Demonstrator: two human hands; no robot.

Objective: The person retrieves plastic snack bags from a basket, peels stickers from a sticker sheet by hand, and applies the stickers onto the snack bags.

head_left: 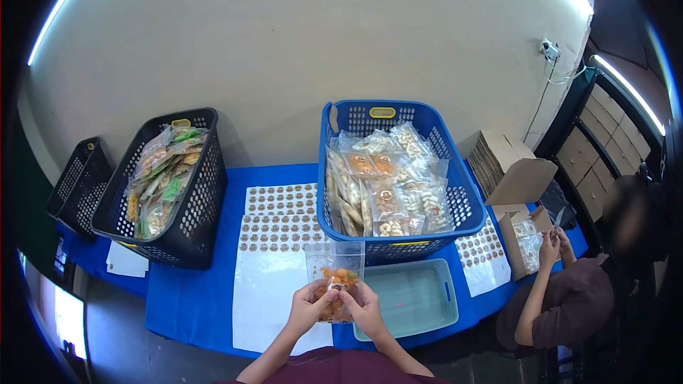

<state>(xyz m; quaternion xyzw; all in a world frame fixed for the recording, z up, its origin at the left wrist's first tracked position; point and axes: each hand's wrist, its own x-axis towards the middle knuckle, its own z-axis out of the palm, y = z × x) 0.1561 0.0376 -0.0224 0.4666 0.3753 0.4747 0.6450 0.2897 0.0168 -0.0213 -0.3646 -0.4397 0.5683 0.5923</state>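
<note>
A clear plastic pouch of orange snack pieces (340, 272) is held upright in front of me, over the white sticker sheet (277, 291). My left hand (312, 307) grips its left side, and my right hand (365, 308) grips its right side. Both thumbs press at a small round sticker (336, 286) on the pouch's front. The fingers behind the pouch are mostly hidden. Rows of round stickers cover the upper part of the sheet. Just right of my right hand lies a shallow pale green tray (453, 313).
A blue basket (398, 244) of snack pouches stands behind the tray. Black baskets (203, 206) are at left, one full of pouches. At right are another sticker sheet (484, 263), a carton (506, 231), stacked cardboard (491, 163), and a co-worker (562, 306) holding scissors (559, 217).
</note>
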